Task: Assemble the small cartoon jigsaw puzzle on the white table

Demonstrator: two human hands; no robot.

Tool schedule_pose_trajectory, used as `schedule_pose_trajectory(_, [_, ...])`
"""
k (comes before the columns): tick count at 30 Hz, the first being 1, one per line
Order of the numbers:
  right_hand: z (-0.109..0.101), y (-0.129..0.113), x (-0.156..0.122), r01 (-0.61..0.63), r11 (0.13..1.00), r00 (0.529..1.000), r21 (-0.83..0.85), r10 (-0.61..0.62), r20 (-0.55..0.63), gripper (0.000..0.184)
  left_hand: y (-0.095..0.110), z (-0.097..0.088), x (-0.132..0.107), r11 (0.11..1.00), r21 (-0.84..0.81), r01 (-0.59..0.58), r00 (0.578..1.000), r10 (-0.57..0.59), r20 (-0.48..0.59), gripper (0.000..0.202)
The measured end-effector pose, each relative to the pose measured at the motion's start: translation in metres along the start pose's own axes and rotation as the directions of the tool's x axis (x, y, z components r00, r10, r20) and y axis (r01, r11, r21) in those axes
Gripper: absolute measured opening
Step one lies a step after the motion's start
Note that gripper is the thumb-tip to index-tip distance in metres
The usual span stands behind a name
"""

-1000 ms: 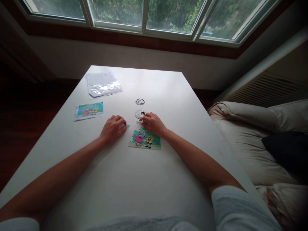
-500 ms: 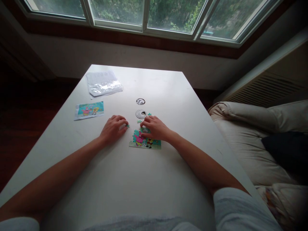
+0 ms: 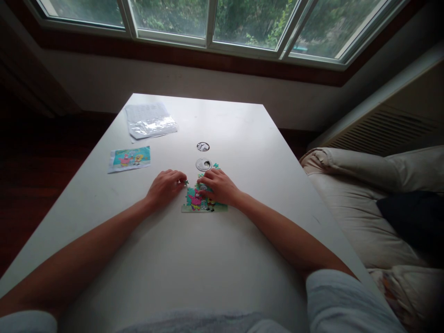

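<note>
A partly assembled jigsaw puzzle (image 3: 196,203) with bright cartoon figures on a green background lies flat on the white table. My left hand (image 3: 167,188) is closed in a pinch on a small green puzzle piece (image 3: 186,182), just off the puzzle's upper left edge. Over the puzzle's upper right part rests my right hand (image 3: 220,186), thumb and fingers curved and pressing on it, which hides that part. Loose green puzzle pieces (image 3: 216,166) lie just beyond the right fingers.
A picture sheet (image 3: 130,159) with matching cartoon figures lies at left. Behind it is a clear plastic bag with papers (image 3: 151,121). Two round table inserts (image 3: 203,164) sit beyond my hands. A cushioned sofa (image 3: 350,203) stands right of the table (image 3: 166,259), with windows ahead.
The puzzle has slid slightly left together with my right hand. My left hand, with the piece in its pinch, has shifted a little right, and its fingers are now nearer the puzzle's upper left edge.
</note>
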State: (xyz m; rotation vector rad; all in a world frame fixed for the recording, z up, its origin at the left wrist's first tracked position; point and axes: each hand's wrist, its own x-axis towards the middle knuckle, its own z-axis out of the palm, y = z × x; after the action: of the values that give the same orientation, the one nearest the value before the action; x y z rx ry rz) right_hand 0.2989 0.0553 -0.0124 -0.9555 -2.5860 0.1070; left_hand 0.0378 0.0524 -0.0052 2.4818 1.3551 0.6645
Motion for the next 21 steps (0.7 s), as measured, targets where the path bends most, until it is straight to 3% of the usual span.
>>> schedule_pose_trajectory(9, [0.003, 0.006, -0.002, 0.021, 0.998, 0.995, 0.051, -0.016, -0.096, 0.027, 0.008, -0.002, -0.001, 0.926, -0.340, 0.167, 0.983, -0.181, -0.010, 0.017])
schedule_pose_trajectory(15, [0.001, 0.001, 0.000, 0.037, 0.996, 0.987, 0.078, -0.024, -0.158, 0.024, 0.012, 0.002, -0.002, 0.868, -0.462, 0.184, 0.981, -0.192, 0.030, 0.022])
schedule_pose_trajectory(21, [-0.002, -0.004, 0.003, 0.059, 0.994, 0.982, 0.091, -0.041, -0.185, 0.023, 0.017, 0.003, -0.004, 0.863, -0.475, 0.172, 0.984, -0.168, 0.051, 0.027])
